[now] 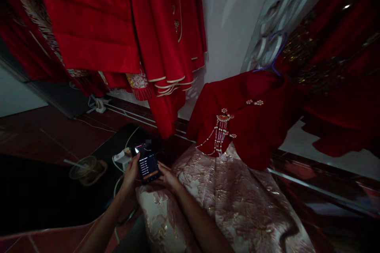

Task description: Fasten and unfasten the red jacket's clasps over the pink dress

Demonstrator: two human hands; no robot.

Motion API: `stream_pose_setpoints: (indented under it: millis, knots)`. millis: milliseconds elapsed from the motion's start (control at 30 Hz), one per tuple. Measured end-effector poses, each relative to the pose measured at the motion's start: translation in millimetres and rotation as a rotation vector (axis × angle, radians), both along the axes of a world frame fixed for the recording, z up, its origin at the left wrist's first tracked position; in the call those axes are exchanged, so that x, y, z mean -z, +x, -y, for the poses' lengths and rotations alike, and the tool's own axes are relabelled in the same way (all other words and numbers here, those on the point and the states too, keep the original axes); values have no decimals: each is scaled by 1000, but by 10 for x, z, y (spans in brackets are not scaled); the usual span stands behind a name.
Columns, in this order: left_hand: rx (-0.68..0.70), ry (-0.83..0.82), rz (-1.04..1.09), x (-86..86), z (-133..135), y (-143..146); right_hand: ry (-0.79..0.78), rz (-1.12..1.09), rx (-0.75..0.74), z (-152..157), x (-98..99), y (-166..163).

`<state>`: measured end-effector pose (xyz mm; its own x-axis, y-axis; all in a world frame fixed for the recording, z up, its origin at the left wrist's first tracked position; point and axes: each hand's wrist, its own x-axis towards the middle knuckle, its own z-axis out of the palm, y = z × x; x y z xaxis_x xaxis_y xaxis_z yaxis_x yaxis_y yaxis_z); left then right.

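A black smartphone (147, 162) with a lit screen of text rows is held low in the middle of the view. My left hand (130, 174) grips its left edge, thumb on the screen side. My right hand (168, 176) cups its right and lower edge with curled fingers. Both forearms come up from the bottom of the frame. Under my right arm lies a pale pink and gold brocade cloth (225, 201).
Red embroidered garments (118, 27) hang at the upper left and right. A red jacket with a bead tassel (237, 122) drapes over the brocade. A white power strip (122, 158) and a clear plastic cup with a straw (86, 169) sit on the dark floor.
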<state>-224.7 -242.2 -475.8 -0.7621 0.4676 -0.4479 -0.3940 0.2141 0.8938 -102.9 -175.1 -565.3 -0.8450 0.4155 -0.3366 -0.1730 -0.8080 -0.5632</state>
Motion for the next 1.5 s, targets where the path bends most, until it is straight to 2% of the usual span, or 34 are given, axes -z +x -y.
stream_pose_setpoints:
  millis: [167, 333, 467, 567, 767, 833, 933, 1067, 1133, 1500]
  knots:
    - [35, 39, 158, -86, -29, 46, -11, 45, 16, -13, -6, -8]
    - [88, 111, 211, -155, -23, 85, -37, 50, 25, -21, 28, -19]
    - [97, 96, 221, -167, -27, 77, -54, -1, 31, -31, 35, -4]
    - [107, 116, 218, -78, 2, 6, -61, -25, 35, -34, 29, 3]
    - [115, 130, 145, 204, 91, -136, -74, -6, 43, -29, 13, -3]
    - [159, 110, 134, 217, 98, -130, -79, -18, 49, -29, -1, 3]
    - [254, 125, 108, 137, 128, -94, -82, -14, 59, -31, -24, 14]
    - [537, 123, 129, 2, 233, -77, -98, -8, 78, -34, -34, 12]
    - [629, 133, 142, -16, 273, -86, -103, -15, 85, -35, -27, 7]
    - [652, 184, 79, 14, 264, -82, -98, -21, 75, -39, -9, 8]
